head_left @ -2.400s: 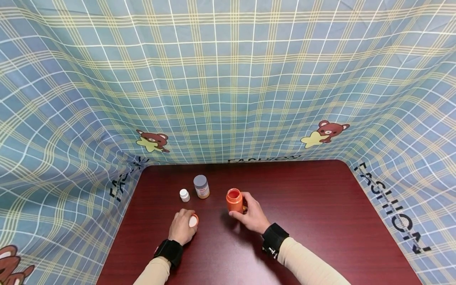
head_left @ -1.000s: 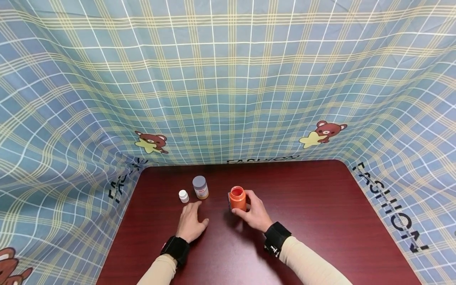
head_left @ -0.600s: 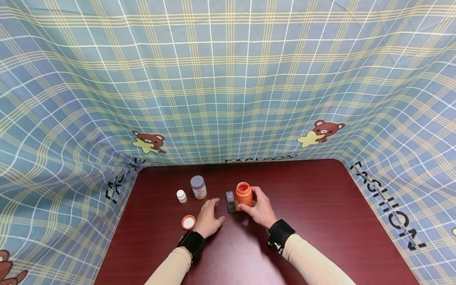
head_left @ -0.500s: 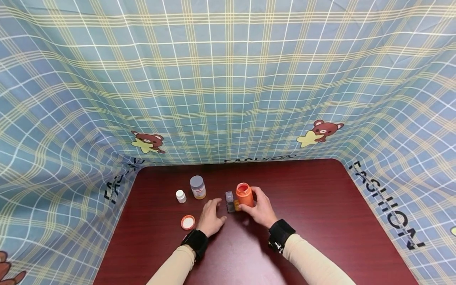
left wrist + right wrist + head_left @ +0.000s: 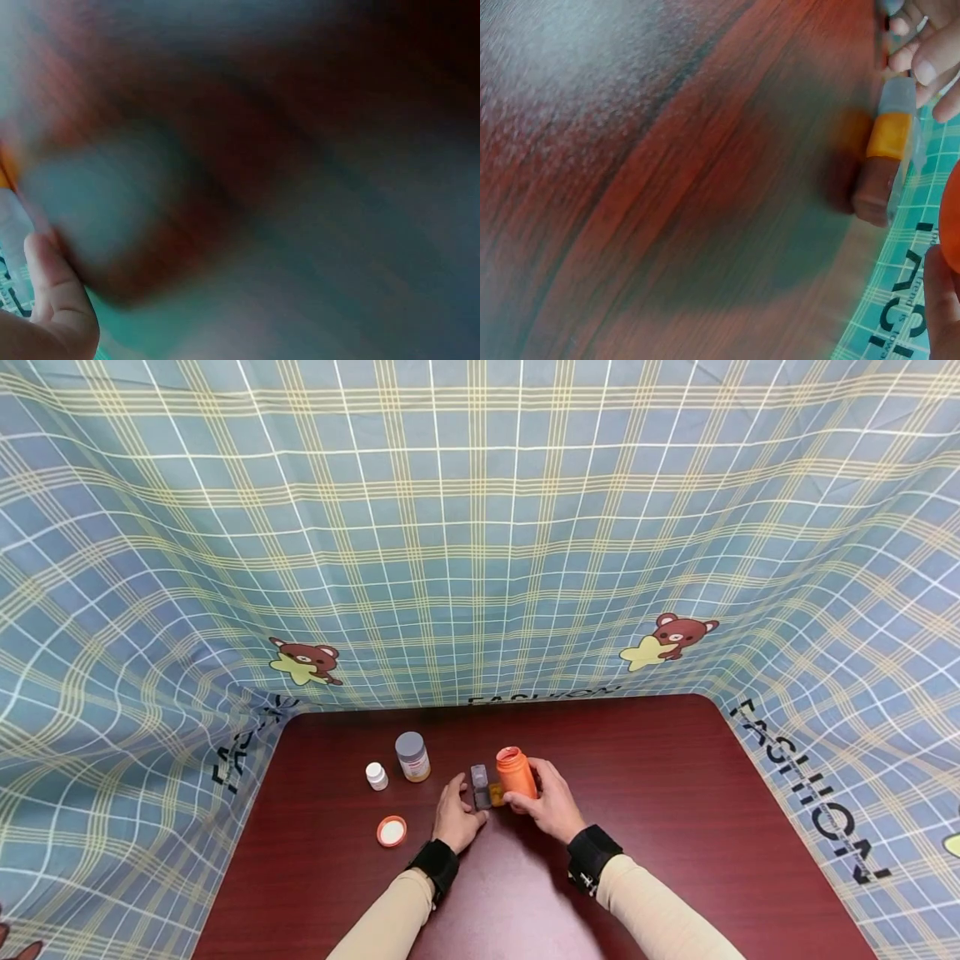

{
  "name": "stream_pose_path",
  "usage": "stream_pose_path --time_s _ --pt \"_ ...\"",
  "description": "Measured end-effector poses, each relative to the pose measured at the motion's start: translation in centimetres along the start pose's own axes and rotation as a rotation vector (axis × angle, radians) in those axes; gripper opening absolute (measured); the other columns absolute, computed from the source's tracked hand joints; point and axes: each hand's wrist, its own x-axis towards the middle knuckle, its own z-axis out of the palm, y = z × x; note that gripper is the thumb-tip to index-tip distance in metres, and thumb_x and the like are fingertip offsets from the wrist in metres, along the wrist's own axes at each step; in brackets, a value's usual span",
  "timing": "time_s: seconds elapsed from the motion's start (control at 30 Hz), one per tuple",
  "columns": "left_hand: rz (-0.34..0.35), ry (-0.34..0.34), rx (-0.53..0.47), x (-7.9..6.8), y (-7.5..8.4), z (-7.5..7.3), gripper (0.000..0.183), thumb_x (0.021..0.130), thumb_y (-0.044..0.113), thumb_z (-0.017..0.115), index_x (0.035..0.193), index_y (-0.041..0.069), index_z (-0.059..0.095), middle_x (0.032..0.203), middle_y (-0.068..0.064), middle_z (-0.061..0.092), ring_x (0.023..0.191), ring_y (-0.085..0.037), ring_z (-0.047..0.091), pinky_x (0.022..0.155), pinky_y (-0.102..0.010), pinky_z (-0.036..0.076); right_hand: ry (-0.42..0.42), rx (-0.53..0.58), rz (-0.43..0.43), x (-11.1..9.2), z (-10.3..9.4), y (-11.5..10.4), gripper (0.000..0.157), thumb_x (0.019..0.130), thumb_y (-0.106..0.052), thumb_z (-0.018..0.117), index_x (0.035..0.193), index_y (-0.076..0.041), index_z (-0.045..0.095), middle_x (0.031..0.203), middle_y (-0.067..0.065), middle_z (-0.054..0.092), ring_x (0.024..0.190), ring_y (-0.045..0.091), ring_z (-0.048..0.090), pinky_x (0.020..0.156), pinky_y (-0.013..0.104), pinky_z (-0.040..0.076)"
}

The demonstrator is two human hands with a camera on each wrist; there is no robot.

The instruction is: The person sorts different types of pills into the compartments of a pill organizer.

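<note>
An orange bottle (image 5: 517, 775), its mouth uncapped, is gripped by my right hand (image 5: 553, 803) and leans slightly to the left. In the right wrist view the bottle (image 5: 951, 217) shows only at the right edge. Just left of it a small pill organizer (image 5: 482, 787) has one clear lid raised; the right wrist view shows its grey, yellow and brown sections (image 5: 889, 139). My left hand (image 5: 457, 820) lies close around the organizer's left side, thumb near its front edge, fingers loosely bent. Whether it touches the organizer I cannot tell. The bottle's contents are hidden.
An orange cap (image 5: 392, 832) with a white inside lies upturned on the dark red table (image 5: 675, 827). Behind it stand a small white bottle (image 5: 377, 776) and a larger jar with a grey lid (image 5: 413, 757). A plaid curtain (image 5: 480, 543) surrounds the table.
My left hand has let go of the orange cap, leaving it on the table, and has moved right to the organizer. My right hand has shifted the bottle right, uncovering the organizer, and tilted it.
</note>
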Motion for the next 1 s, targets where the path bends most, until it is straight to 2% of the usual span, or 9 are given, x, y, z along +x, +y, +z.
stream_pose_path --time_s 0.13,0.27,0.37,0.6,0.8,1.0 --pt "-0.040 0.009 -0.040 0.4 0.2 0.3 0.080 0.066 0.001 0.082 0.135 -0.001 0.043 0.118 -0.018 0.060 0.077 -0.024 0.062 0.067 -0.030 0.049 -0.009 -0.018 -0.017 -0.1 0.0 0.1 0.057 0.075 -0.039 0.080 0.120 -0.013 0.056 0.104 0.000 0.055 0.089 0.014 0.058 0.072 0.031 0.053" --pt "-0.053 0.011 -0.033 0.6 0.1 0.4 0.080 0.065 0.000 0.082 0.135 0.000 0.043 0.116 -0.016 0.062 0.076 -0.023 0.062 0.066 -0.031 0.049 -0.008 -0.054 -0.049 -0.1 -0.1 0.0 0.056 0.075 -0.038 0.080 0.119 -0.014 0.056 0.103 0.000 0.056 0.087 0.014 0.055 0.072 0.040 0.052" --pt "-0.061 0.006 -0.023 0.7 0.1 0.5 0.080 0.065 0.000 0.082 0.135 0.000 0.043 0.115 -0.012 0.064 0.076 -0.021 0.061 0.065 -0.031 0.048 -0.013 -0.090 -0.058 -0.1 -0.2 0.0 0.057 0.075 -0.038 0.081 0.119 -0.013 0.057 0.104 -0.001 0.056 0.087 0.014 0.054 0.073 0.041 0.051" --pt "-0.074 0.005 -0.008 1.0 0.0 0.8 0.077 0.067 0.002 0.082 0.135 0.003 0.044 0.113 -0.010 0.065 0.073 -0.012 0.057 0.066 -0.031 0.047 -0.054 -0.143 -0.054 -0.1 -0.4 -0.1 0.057 0.076 -0.039 0.080 0.121 -0.014 0.056 0.105 -0.002 0.056 0.089 0.013 0.053 0.075 0.032 0.047" --pt "-0.056 -0.003 -0.011 1.1 -0.3 1.0 0.074 0.068 0.003 0.081 0.133 0.005 0.046 0.111 -0.011 0.066 0.072 -0.012 0.056 0.065 -0.031 0.047 -0.080 -0.169 -0.048 0.0 -0.6 -0.1 0.056 0.074 -0.037 0.081 0.119 -0.012 0.058 0.104 -0.002 0.056 0.088 0.013 0.052 0.074 0.031 0.045" --pt "-0.075 -0.018 -0.011 1.2 -0.3 1.0 0.066 0.070 0.004 0.080 0.130 0.007 0.051 0.108 -0.008 0.067 0.073 -0.012 0.056 0.066 -0.030 0.047 -0.119 -0.213 -0.072 0.3 -1.1 -0.3 0.056 0.073 -0.034 0.082 0.119 -0.012 0.058 0.104 -0.001 0.055 0.086 0.012 0.052 0.072 0.030 0.045"
